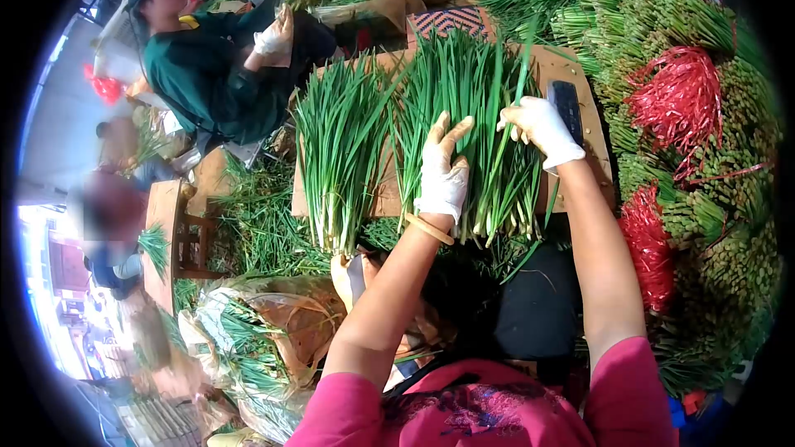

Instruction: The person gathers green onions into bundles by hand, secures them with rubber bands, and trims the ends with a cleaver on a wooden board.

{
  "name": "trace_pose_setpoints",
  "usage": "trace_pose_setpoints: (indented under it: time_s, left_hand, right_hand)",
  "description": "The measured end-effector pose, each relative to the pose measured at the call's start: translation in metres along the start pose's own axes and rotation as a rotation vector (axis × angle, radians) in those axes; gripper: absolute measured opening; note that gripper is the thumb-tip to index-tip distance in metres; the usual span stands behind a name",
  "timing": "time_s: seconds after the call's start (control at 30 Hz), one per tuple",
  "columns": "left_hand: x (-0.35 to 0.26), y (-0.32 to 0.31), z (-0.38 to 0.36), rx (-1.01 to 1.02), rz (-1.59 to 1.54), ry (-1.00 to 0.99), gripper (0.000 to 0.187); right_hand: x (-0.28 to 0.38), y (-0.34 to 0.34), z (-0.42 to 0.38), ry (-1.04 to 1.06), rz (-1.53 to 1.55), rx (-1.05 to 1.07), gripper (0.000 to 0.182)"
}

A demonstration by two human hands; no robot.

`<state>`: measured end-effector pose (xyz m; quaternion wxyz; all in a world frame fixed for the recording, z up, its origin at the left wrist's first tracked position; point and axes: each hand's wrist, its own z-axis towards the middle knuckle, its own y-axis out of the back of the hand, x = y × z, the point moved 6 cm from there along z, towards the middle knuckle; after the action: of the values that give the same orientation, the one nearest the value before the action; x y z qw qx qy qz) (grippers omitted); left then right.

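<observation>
Loose garlic chives lie spread on a low wooden table in front of me, leaves pointing away and pale stem ends toward me. My left hand, in a white glove with a yellow bangle at the wrist, rests on top of them with its fingers stretched out and apart. To its right, my gloved right hand is closed in a pinch around a long chive leaf, held up over the pile's right side. A separate bundle of chives lies on the table's left part.
A dark flat device lies at the table's right edge. Stacked green bundles with red plastic strings fill the right side. A person in dark green sits at upper left. Plastic bags of greens lie lower left.
</observation>
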<state>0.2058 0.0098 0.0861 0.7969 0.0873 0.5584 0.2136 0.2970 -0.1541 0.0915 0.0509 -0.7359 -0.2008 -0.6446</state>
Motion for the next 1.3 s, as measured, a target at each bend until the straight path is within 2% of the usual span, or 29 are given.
trace_pose_setpoints:
  time_s: [0.03,0.13,0.17,0.2,0.27,0.3,0.33,0.37,0.4,0.43,0.53,0.6,0.67,0.73,0.8,0.87,0.9,0.93,0.97,1.0,1.07,1.1,1.13,1.2,1.23,1.27,1.3]
  left_hand:
    - [-0.007,0.001,0.001,-0.024,0.146,-0.046,0.065]
    - [-0.032,-0.014,0.004,0.202,0.513,-0.090,0.039]
    - [-0.017,-0.026,0.003,0.296,0.588,-0.077,0.036]
    - [-0.008,-0.029,0.001,0.341,0.628,-0.048,0.040]
    - [0.001,-0.028,0.000,0.309,0.649,-0.032,0.043]
    - [0.006,-0.028,-0.001,0.310,0.660,-0.028,0.049]
    - [0.006,-0.027,-0.002,0.308,0.671,-0.029,0.050]
    - [0.003,-0.026,-0.004,0.300,0.683,-0.034,0.051]
    - [0.000,-0.025,-0.004,0.291,0.693,-0.043,0.052]
    - [0.000,-0.024,-0.003,0.313,0.707,-0.036,0.056]
    - [0.001,-0.024,-0.003,0.308,0.686,-0.045,0.057]
    - [-0.002,-0.019,0.000,0.273,0.562,-0.009,0.069]
    - [-0.018,-0.004,0.001,0.101,0.440,-0.081,0.075]
    - [-0.059,0.009,0.001,0.027,0.414,-0.271,0.077]
    - [-0.105,0.007,-0.009,0.162,0.428,-0.462,0.081]
    - [-0.132,-0.009,-0.026,0.302,0.479,-0.462,0.085]
    - [-0.140,-0.014,-0.032,0.327,0.391,-0.468,0.083]
    - [-0.146,-0.019,-0.037,0.351,0.300,-0.480,0.083]
    - [-0.141,-0.025,-0.042,0.358,0.235,-0.504,0.082]
    - [-0.144,-0.033,-0.040,0.401,0.242,-0.406,0.068]
    - [-0.123,-0.048,-0.050,0.383,0.217,-0.572,0.042]
    - [-0.114,-0.054,-0.051,0.440,0.161,-0.442,0.022]
    - [-0.106,-0.059,-0.061,0.471,0.212,-0.480,0.020]
    - [-0.107,-0.060,-0.080,0.596,0.078,-0.462,0.029]
    - [-0.109,-0.058,-0.087,0.599,0.000,-0.498,0.031]
    - [-0.108,-0.056,-0.093,0.686,-0.026,-0.415,0.035]
    - [-0.120,-0.048,-0.096,0.586,-0.044,-0.465,0.039]
  right_hand:
    - [0.001,0.003,-0.004,0.066,0.040,-0.025,0.019]
    - [0.018,0.003,-0.027,0.068,0.058,-0.063,0.021]
    - [0.018,0.000,-0.029,0.178,0.169,-0.086,0.018]
    - [0.024,0.004,-0.037,0.210,0.204,-0.133,0.017]
    - [0.046,0.020,-0.055,0.282,0.277,-0.227,0.015]
    - [0.066,0.031,-0.069,0.288,0.573,-0.169,0.013]
    - [0.090,0.046,-0.090,0.466,0.292,-0.345,0.014]
    - [0.110,0.064,-0.108,0.569,0.195,-0.446,0.015]
    - [0.095,0.095,-0.113,0.571,0.404,-0.570,0.017]
    - [0.115,0.107,-0.132,0.573,0.402,-0.572,0.019]
    - [0.143,0.113,-0.170,0.639,0.424,-0.651,0.017]
    - [0.148,0.095,-0.178,0.564,0.359,-0.604,0.018]
    - [0.134,0.089,-0.165,0.573,0.361,-0.544,0.015]
    - [0.131,0.079,-0.153,0.506,0.343,-0.499,0.015]
    - [0.132,0.069,-0.145,0.521,0.297,-0.440,0.015]
    - [0.138,0.058,-0.143,0.499,0.308,-0.416,0.016]
    - [0.141,0.055,-0.143,0.471,0.247,-0.332,0.018]
    - [0.144,0.051,-0.141,0.516,0.319,-0.298,0.017]
    - [0.151,0.046,-0.145,0.524,0.302,-0.323,0.017]
    - [0.160,0.042,-0.151,0.531,0.285,-0.349,0.017]
    - [0.182,0.042,-0.170,0.571,0.270,-0.354,0.012]
    - [0.189,0.056,-0.181,0.659,0.275,-0.443,0.013]
    - [0.194,0.071,-0.195,0.742,0.279,-0.531,0.014]
    - [0.218,0.097,-0.235,0.888,0.388,-0.691,0.016]
    - [0.222,0.111,-0.253,0.931,0.371,-0.668,0.018]
    - [0.224,0.124,-0.270,0.970,0.354,-0.643,0.020]
    - [0.225,0.133,-0.282,0.982,0.400,-0.654,0.022]
